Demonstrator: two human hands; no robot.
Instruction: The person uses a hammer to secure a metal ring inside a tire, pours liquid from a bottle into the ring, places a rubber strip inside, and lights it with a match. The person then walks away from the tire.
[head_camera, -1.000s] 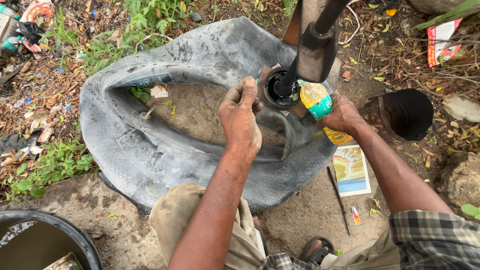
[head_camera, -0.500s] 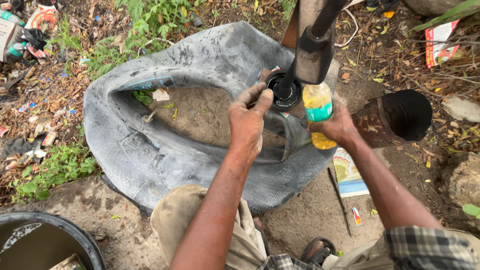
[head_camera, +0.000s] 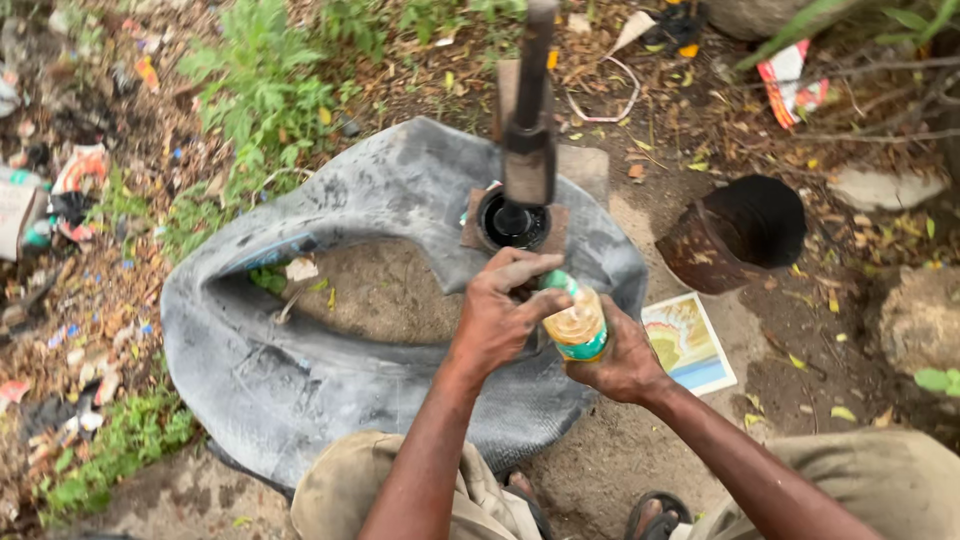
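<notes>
Bottle (head_camera: 578, 326), small with yellowish contents, sat at frame centre, clamped in our right hand (head_camera: 620, 362); our left hand (head_camera: 497, 320) pinched its green cap (head_camera: 556, 283). We judged steadying the base wise.

Tube (head_camera: 330, 340): matt grey rubber, dusty, creased. Press (head_camera: 527, 150) on its far rim: dull dark metal. Bottle (head_camera: 577, 325) just near of press: clear glossy plastic, teal label. Can (head_camera: 735, 240) right of tube: rusty rough metal. Ground (head_camera: 390, 295) inside tube: rough dry dirt.
</notes>
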